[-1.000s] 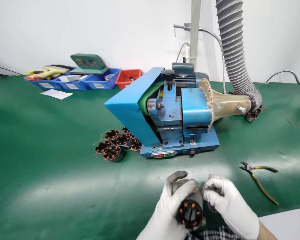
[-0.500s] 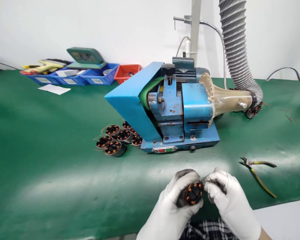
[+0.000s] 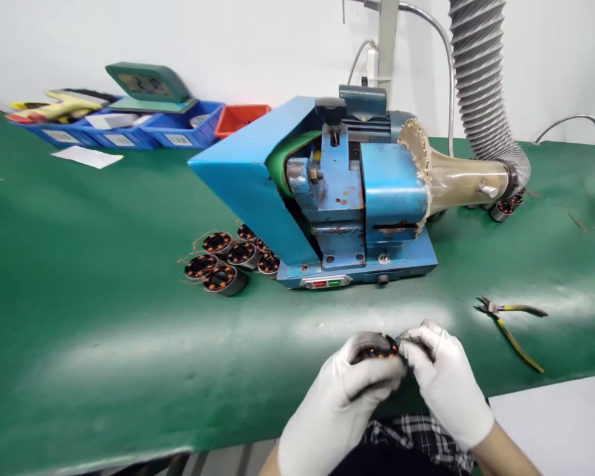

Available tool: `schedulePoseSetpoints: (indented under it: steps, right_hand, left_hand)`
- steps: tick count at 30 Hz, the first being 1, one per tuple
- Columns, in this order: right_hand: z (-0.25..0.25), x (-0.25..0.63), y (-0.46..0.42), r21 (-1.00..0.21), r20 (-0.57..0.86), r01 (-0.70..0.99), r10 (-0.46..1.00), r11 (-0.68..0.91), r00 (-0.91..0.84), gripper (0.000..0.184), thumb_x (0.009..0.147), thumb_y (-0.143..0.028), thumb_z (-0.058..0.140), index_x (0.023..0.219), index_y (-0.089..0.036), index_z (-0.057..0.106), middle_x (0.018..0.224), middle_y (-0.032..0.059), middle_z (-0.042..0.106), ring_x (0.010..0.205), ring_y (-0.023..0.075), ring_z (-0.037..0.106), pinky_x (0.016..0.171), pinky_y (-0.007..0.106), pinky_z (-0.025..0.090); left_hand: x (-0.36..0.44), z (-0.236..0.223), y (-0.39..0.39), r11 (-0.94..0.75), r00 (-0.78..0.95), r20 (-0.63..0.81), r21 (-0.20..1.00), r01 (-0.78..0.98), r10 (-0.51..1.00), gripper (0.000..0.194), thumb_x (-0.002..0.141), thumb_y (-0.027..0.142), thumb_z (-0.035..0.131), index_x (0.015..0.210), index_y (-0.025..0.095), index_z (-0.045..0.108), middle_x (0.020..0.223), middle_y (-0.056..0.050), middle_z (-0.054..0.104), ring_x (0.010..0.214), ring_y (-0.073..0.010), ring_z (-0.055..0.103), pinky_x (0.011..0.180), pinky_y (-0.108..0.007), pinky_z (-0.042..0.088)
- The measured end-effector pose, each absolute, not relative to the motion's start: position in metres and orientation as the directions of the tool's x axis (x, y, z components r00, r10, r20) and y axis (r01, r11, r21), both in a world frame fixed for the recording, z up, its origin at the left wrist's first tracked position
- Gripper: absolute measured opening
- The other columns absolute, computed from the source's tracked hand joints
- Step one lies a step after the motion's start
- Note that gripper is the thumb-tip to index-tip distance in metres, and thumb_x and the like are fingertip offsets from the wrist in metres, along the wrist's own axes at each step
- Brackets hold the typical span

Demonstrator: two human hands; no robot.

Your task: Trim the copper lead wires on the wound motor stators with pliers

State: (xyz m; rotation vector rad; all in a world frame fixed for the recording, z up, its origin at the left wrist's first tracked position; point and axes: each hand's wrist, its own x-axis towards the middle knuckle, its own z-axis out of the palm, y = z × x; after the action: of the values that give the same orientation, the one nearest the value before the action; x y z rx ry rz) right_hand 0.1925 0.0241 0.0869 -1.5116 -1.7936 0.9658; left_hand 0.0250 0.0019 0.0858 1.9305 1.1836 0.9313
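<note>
My left hand (image 3: 334, 391), in a white glove, is wrapped round a motor stator (image 3: 387, 348) with copper windings and a black core. Only part of the stator's wound face shows between thumb and fingers; the rest is covered by the glove. At the stator's right edge, my gloved right hand (image 3: 443, 380) is closed in a pinch. What lies between those fingertips is too small to make out. Both hands are held low over the front of the green table (image 3: 143, 383). To their right lie cutting pliers (image 3: 510, 324) with yellow handles, jaws apart.
A blue belt grinding machine (image 3: 337, 218) stands ahead, joined to a grey ribbed hose (image 3: 486, 86). Several stators (image 3: 225, 279) cluster at its left, others (image 3: 502, 210) at the right rear. Blue bins (image 3: 178, 137), a red bin (image 3: 240, 119) and a digital clock (image 3: 149, 82) sit behind.
The stator has tilted in my left hand, so its wound face is now seen more edge-on. My right hand stays pinched at its edge. The whole view has shifted somewhat.
</note>
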Motion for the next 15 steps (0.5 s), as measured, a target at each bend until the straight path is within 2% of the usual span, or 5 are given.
schedulePoseSetpoints:
  steps: [4, 7, 10, 13, 15]
  right_hand:
    - [0.072, 0.193, 0.036, -0.826, -0.165, 0.558, 0.916, 0.075, -0.367, 0.035, 0.091, -0.018, 0.035, 0.062, -0.016, 0.054, 0.043, -0.0039, 0.049, 0.036, 0.0111, 0.047, 0.037, 0.020, 0.039]
    - [0.071, 0.196, 0.048, -0.781, -0.172, 0.601, 0.866, 0.170, -0.469, 0.030, 0.089, -0.015, 0.041, 0.066, -0.014, 0.059, 0.049, -0.0026, 0.052, 0.040, 0.0108, 0.049, 0.040, 0.020, 0.039]
    - [0.082, 0.202, 0.059, -0.688, -0.144, 0.648, 0.815, 0.325, -0.562, 0.019, 0.079, -0.006, 0.051, 0.076, -0.017, 0.066, 0.068, 0.0016, 0.057, 0.052, 0.0129, 0.052, 0.049, 0.023, 0.038]
    - [0.101, 0.218, 0.071, -0.573, -0.153, 0.663, 0.733, 0.481, -0.663, 0.033, 0.066, 0.007, 0.052, 0.078, -0.020, 0.067, 0.072, 0.0012, 0.055, 0.051, 0.0123, 0.048, 0.050, 0.025, 0.033]
    - [0.112, 0.240, 0.079, -0.405, -0.188, 0.674, 0.665, 0.618, -0.723, 0.038, 0.067, 0.008, 0.050, 0.083, -0.021, 0.067, 0.073, 0.0011, 0.054, 0.050, 0.0122, 0.048, 0.049, 0.025, 0.033]
  left_hand:
    - [0.028, 0.057, 0.003, -0.477, 0.285, 0.408, 0.516, 0.712, 0.867, 0.044, 0.080, 0.000, 0.043, 0.116, 0.024, 0.051, 0.107, -0.011, 0.061, 0.102, -0.0243, 0.060, 0.083, -0.042, 0.052]
    - [0.026, 0.054, 0.010, -0.395, 0.286, 0.274, 0.577, 0.715, 0.918, 0.040, 0.074, 0.008, 0.061, 0.110, 0.021, 0.051, 0.107, -0.009, 0.063, 0.107, -0.0268, 0.058, 0.098, -0.052, 0.042]
    - [0.022, 0.063, 0.017, -0.310, 0.318, 0.108, 0.646, 0.698, 0.942, 0.050, 0.064, 0.018, 0.076, 0.108, 0.019, 0.051, 0.108, -0.008, 0.064, 0.112, -0.0276, 0.055, 0.108, -0.058, 0.026]
    - [0.018, 0.068, 0.020, -0.289, 0.342, 0.053, 0.663, 0.691, 0.938, 0.050, 0.061, 0.018, 0.079, 0.105, 0.020, 0.054, 0.105, -0.006, 0.066, 0.113, -0.0265, 0.054, 0.111, -0.057, 0.020]
    - [0.016, 0.066, 0.020, -0.279, 0.336, 0.047, 0.671, 0.687, 0.941, 0.051, 0.059, 0.019, 0.080, 0.103, 0.021, 0.055, 0.105, -0.006, 0.067, 0.113, -0.0270, 0.055, 0.110, -0.057, 0.022]
